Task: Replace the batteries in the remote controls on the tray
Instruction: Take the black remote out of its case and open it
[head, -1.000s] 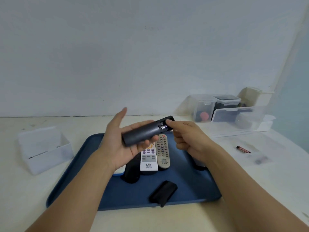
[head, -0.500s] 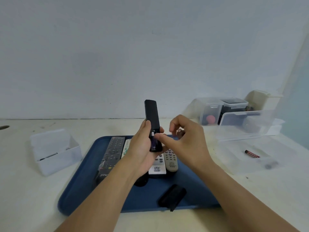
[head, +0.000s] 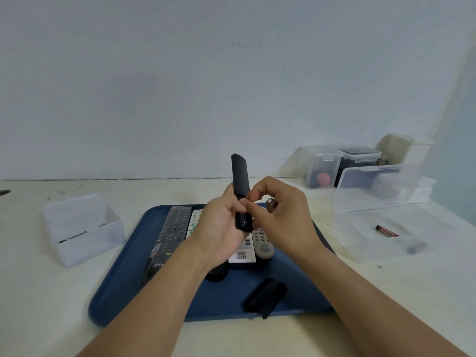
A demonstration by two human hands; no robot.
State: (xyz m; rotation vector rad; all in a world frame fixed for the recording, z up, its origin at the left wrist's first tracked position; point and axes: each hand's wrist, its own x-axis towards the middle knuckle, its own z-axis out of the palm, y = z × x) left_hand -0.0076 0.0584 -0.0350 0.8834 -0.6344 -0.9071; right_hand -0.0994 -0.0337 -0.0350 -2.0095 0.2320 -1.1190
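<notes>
Head view: my left hand (head: 221,228) grips a black remote (head: 240,181) upright above the blue tray (head: 123,279), its open battery slot at the lower end. My right hand (head: 280,217) holds a battery (head: 270,203) in its curled fingers just beside the remote, thumb and forefinger pinched together at the slot. Other remotes (head: 175,228) lie on the tray, and a black cover (head: 265,296) near its front edge. Another battery (head: 386,231) lies in a clear box to the right.

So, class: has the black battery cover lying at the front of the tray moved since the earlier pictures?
No. The battery cover lies in the same spot by the blue tray's front rim, below the white remote; only the camera shifted.
</notes>
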